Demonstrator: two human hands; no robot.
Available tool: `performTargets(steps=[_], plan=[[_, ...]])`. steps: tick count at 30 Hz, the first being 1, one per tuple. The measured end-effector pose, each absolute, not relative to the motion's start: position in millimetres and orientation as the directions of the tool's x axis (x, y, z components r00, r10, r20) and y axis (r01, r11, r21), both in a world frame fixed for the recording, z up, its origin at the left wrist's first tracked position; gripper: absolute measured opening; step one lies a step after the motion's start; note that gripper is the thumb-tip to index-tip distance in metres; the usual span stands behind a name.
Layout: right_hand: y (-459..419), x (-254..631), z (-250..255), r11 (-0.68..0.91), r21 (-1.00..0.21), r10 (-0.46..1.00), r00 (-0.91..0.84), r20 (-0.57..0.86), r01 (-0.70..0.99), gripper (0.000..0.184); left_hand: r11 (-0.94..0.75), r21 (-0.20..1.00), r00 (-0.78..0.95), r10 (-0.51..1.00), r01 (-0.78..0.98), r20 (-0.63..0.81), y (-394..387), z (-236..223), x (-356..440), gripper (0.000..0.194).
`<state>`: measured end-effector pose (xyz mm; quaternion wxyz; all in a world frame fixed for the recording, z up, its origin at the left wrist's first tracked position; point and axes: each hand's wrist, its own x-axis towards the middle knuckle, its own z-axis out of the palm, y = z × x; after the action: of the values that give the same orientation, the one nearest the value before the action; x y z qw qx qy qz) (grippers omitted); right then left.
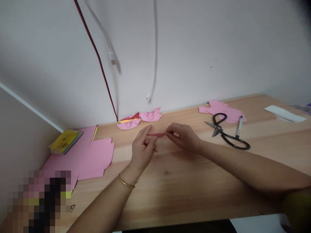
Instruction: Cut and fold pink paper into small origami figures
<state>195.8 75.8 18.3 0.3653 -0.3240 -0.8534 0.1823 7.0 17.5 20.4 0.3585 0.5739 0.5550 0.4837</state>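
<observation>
Between my two hands, a narrow piece of folded pink paper (159, 134) is held just above the wooden table. My left hand (143, 145), with a gold bangle at the wrist, grips the paper's left end between thumb and fingers. The right end is pinched by the thumb and fingertips of my right hand (183, 137). Parts of the paper are covered by the fingers. Beyond my hands, folded pink paper pieces (150, 116) lie by the wall, and one of them has a red and yellow piece (131, 119) with it.
Black-handled scissors (218, 129), a marker (239, 127) and pink paper scraps (223, 110) lie to the right, with a white strip (284, 113) farther over. At left are pink sheets (97, 157) and a yellow packet (65, 141). Cables (97, 53) hang along the wall.
</observation>
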Motion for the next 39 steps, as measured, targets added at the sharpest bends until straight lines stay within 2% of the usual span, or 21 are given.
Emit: performTargets(steps=[5,11,20,30,33,36,39], plan=[[68.5,190.6,16.5,0.789,-0.485,0.61,-0.584,0.536,0.379,0.018,-0.296,0.878,0.05,0.953,0.375,0.3,14.6,16.8,15.0,0.022],[67.9,190.2,12.7,0.815,-0.471,0.576,-0.573,0.584,0.338,0.016,-0.411,0.763,0.113,0.904,0.499,0.413,18.3,14.8,13.0,0.014],[74.3,196.2,18.6,0.782,-0.526,0.617,-0.536,0.576,0.335,0.013,-0.292,0.738,0.034,0.939,0.608,0.343,25.8,13.2,-2.7,0.01],[83.8,204.3,20.2,0.631,-0.695,0.753,-0.489,0.441,0.344,0.015,-0.051,0.906,-0.037,0.997,0.421,0.073,33.5,17.2,-21.5,0.006],[91.4,209.7,18.8,0.514,-0.777,0.833,-0.428,0.351,0.364,0.017,-0.003,0.932,-0.1,0.994,0.362,0.042,36.5,19.3,-30.0,0.007],[96.8,212.8,17.3,0.342,-0.886,0.886,-0.423,0.193,0.313,0.02,0.036,0.966,-0.142,0.99,0.257,0.001,39.1,16.6,-34.2,0.002],[97.2,211.1,15.3,0.237,-0.944,0.882,-0.458,0.109,0.231,0.023,0.048,0.995,-0.062,0.997,0.087,-0.043,39.8,11.3,-30.0,0.02]])
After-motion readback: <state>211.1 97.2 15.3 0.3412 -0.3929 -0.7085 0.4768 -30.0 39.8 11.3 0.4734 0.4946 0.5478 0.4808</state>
